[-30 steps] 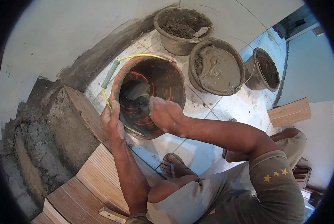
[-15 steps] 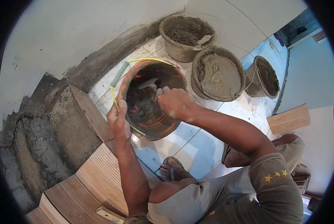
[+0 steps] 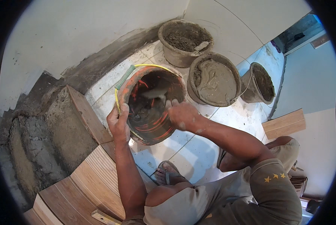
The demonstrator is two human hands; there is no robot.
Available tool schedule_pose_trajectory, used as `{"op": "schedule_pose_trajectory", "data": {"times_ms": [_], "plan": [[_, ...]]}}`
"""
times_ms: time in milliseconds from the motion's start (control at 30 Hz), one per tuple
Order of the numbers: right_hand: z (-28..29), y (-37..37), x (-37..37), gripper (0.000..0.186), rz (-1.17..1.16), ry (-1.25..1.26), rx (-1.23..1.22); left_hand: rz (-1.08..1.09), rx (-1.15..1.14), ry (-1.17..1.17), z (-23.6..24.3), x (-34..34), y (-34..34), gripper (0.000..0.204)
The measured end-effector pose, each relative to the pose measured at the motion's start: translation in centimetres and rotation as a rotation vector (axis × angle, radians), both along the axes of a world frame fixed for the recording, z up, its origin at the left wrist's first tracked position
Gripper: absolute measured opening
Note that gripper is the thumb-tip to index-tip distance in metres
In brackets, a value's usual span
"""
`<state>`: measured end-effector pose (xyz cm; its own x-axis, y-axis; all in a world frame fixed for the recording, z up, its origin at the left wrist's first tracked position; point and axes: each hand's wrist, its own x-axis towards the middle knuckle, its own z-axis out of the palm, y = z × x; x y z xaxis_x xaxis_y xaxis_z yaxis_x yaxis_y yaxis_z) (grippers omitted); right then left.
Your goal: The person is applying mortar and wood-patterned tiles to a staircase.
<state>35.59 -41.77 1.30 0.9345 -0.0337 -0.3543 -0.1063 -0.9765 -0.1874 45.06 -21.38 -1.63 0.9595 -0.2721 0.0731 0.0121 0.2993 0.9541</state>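
Note:
A tilted orange bucket [image 3: 136,141], smeared with grey mortar, stands on the tiled floor with its mouth toward me. My left hand [image 3: 119,123] grips its left rim, thumb inside. From that rim rises a yellow wire handle with a green grip [image 3: 125,77]. At the bucket's right side, my right hand [image 3: 183,115] is closed around the handle of a trowel, mostly hidden by the fingers. The trowel's blade [image 3: 156,93], blurred by motion, reaches into the bucket. Grey residue and orange scrape marks cover the inner wall.
Beyond stand a bucket of dark, crumbly mortar [image 3: 183,60], a bucket of smooth wet mortar [image 3: 194,93] and a tipped bucket [image 3: 250,92]. Wood-look tiles [image 3: 89,170] and rough mortar steps [image 3: 44,146] lie at left. A loose wood-look tile [image 3: 285,124] lies at right.
My right hand has moved slightly right and down along the bucket's inside, and the trowel blade has swung with it. My left hand keeps its hold on the rim.

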Motion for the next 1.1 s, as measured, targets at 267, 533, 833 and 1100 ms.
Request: {"op": "schedule_pose_trajectory", "data": {"times_ms": [267, 533, 833, 1100], "plan": [[-3.4, 2.4, -1.8, 0.019, 0.056, 0.125, -0.029, 0.051, -0.068, 0.015, 0.3, 0.1, -0.4, 0.036], [1.5, 0.0, -0.6, 0.036, 0.036, 0.140, -0.056, -0.031, 0.052, -0.092, 0.4, -0.8, -1.2, 0.028], [-4.5, 0.9, -2.7, 0.036, -0.142, -0.128, -0.237, -0.035, 0.105, -0.098, 0.4, -0.8, -1.0, 0.026], [-3.1, 1.8, -3.6, 0.024, -0.062, 0.188, 0.075, -0.070, 0.088, -0.124, 0.6, -1.2, -1.3, 0.030]]}}
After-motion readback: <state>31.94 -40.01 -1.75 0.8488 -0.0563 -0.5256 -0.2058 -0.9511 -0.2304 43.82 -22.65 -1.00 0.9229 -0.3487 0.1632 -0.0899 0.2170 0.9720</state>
